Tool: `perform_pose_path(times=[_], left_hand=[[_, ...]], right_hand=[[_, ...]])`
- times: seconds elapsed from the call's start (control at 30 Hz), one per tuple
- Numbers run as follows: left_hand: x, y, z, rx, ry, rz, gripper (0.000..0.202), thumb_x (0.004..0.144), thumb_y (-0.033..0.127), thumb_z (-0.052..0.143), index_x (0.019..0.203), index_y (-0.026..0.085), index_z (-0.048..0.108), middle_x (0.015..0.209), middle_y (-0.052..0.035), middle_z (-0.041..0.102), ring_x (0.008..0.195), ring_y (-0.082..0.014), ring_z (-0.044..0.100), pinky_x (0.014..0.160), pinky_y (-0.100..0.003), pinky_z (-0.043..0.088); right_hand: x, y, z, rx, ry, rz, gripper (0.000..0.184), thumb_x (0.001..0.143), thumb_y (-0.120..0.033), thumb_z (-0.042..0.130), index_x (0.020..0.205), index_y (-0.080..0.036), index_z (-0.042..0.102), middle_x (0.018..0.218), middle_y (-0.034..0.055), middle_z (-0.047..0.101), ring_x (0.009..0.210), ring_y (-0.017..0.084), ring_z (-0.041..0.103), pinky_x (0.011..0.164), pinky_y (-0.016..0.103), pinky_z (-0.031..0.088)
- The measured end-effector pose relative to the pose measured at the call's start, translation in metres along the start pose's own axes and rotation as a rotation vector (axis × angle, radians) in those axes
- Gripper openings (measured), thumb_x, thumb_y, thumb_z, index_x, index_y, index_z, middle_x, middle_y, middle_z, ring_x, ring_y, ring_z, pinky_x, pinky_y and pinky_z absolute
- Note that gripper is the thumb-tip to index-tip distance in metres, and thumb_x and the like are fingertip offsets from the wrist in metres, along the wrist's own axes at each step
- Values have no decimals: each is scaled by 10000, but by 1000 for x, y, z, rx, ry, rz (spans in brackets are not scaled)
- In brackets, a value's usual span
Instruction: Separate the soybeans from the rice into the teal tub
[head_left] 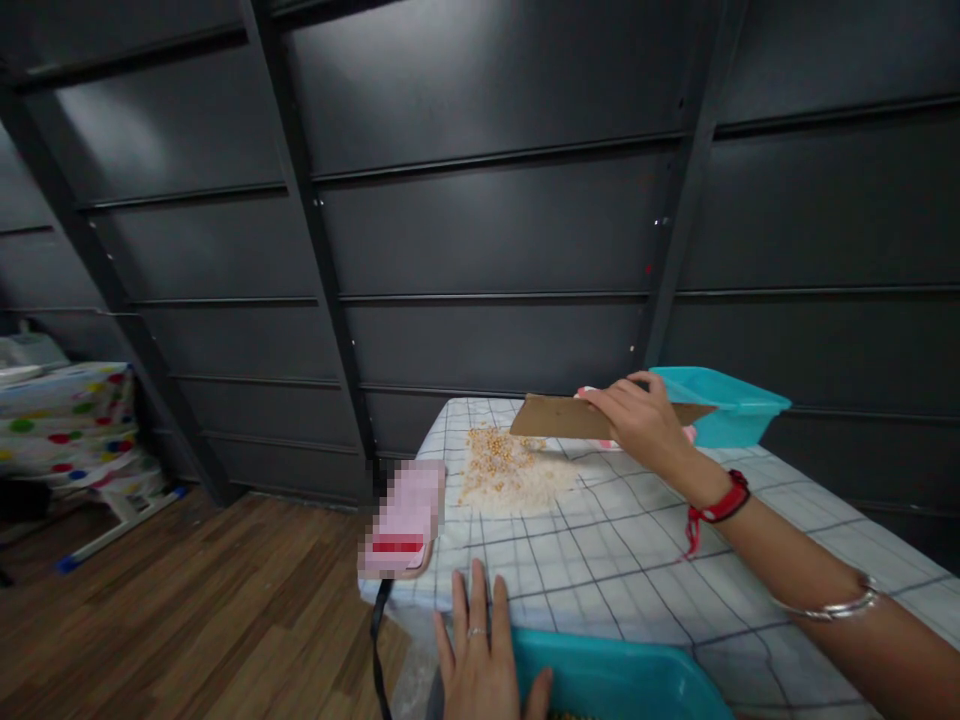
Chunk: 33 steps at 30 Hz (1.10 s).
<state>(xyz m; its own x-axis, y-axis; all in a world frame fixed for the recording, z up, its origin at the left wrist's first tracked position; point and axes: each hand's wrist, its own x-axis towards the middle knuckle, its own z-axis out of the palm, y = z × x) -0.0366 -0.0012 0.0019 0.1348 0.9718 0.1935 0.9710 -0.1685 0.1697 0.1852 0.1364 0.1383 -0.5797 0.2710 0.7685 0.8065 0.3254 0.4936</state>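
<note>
No legible txt/labels anywhere.

pink device (pixel 405 515), blurred | polka-dot cloth (pixel 67 420) far left | wood floor (pixel 187 600) | dark panelled wall (pixel 487 200)

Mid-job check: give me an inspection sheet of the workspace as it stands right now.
Surface: table under a white checked cloth, scattered grains on it.
Job's things: grain pile mid-table; cardboard piece at its far edge; near teal tub; far teal tub.
Clutter: pink object at the table's left edge, blurred.
Grippers: right hand grips the cardboard piece; left hand open, thumb against the near teal tub.
Cables: black cord hangs below the pink object.
Surroundings: dark panelled wall, wood floor, polka-dot cloth at left.
</note>
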Motion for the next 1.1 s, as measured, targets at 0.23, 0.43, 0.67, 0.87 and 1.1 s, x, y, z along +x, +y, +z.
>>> perform_pose_path(times=[0.23, 0.43, 0.67, 0.87, 1.1], left_hand=[[2, 1, -8, -4, -70, -52, 650, 651, 227, 477, 1281, 124, 358, 1379, -126, 247, 1258, -380, 189, 977, -615, 203], [4, 9, -18, 9, -101, -76, 638, 655, 234, 473, 1265, 81, 367, 1361, -158, 246, 1246, -386, 195, 972, -598, 234], [5, 18, -22, 7, -154, -94, 654, 657, 240, 477, 1278, 87, 344, 1372, -141, 206, 1260, -365, 156, 994, -578, 202], [8, 27, -16, 0, -186, -106, 666, 666, 265, 491, 1292, 105, 329, 1385, -125, 172, 1272, -353, 120, 1003, -566, 179], [11, 34, -7, -18, -208, -103, 664, 689, 282, 481, 1303, 106, 305, 1399, -126, 170, 1276, -368, 90, 1005, -592, 143]], right_hand=[[14, -17, 48, 36, -111, -64, 338, 830, -372, 482, 1106, -176, 487, 1121, 72, 508, 933, 178, 527, 768, 397, 463], [11, -22, 56, 72, -109, -54, 333, 831, -360, 483, 1108, -174, 487, 1116, 72, 513, 933, 180, 527, 773, 400, 459], [-3, -6, 34, 128, -48, -51, 310, 832, -352, 485, 1082, -168, 500, 1077, 64, 530, 901, 168, 536, 758, 388, 464], [-15, -4, 39, 141, 30, 33, 319, 833, -356, 483, 1093, -173, 494, 1096, 68, 522, 915, 173, 532, 763, 391, 463], [-20, -14, 43, 200, 31, -10, 318, 830, -364, 486, 1081, -169, 500, 1082, 64, 527, 904, 169, 535, 760, 389, 462]])
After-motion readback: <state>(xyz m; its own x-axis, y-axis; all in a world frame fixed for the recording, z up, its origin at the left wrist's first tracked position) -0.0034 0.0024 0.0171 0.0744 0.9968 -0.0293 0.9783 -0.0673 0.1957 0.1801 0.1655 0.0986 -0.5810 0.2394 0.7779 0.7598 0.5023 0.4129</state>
